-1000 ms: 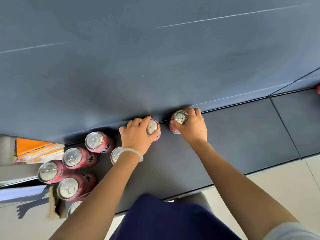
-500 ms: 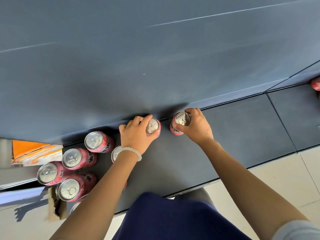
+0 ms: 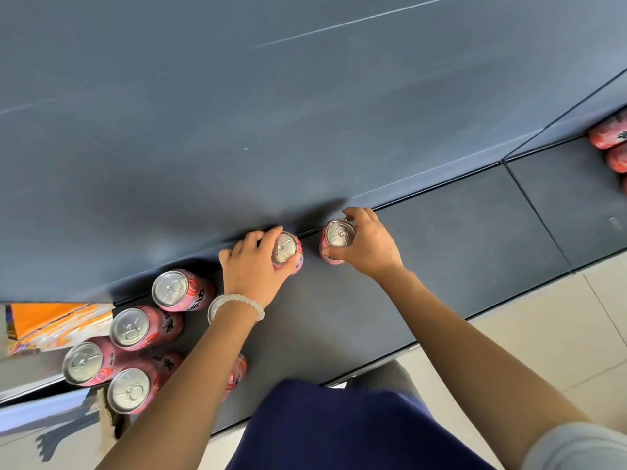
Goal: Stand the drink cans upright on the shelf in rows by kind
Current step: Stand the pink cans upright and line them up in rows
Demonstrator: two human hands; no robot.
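Two pink drink cans stand upright at the back of the dark grey shelf (image 3: pixel 458 252), against its back panel. My left hand (image 3: pixel 249 266) grips the left can (image 3: pixel 286 249) from its left side. My right hand (image 3: pixel 369 247) holds the right can (image 3: pixel 337 235), fingers curled round its top and side. A small gap separates the two cans. Several more pink cans (image 3: pixel 171 290) of the same kind stand upright in a cluster at the shelf's left end, one partly hidden under my left wrist.
An orange carton (image 3: pixel 51 325) lies at the far left beside the cluster. More pink cans (image 3: pixel 610 134) show at the right edge on the neighbouring shelf section. A pale tiled floor (image 3: pixel 509 351) runs along the shelf's front edge.
Both hands have kept their hold on their cans. The right can has shifted slightly away from the left one. The view has turned right, revealing more cans at the right edge.
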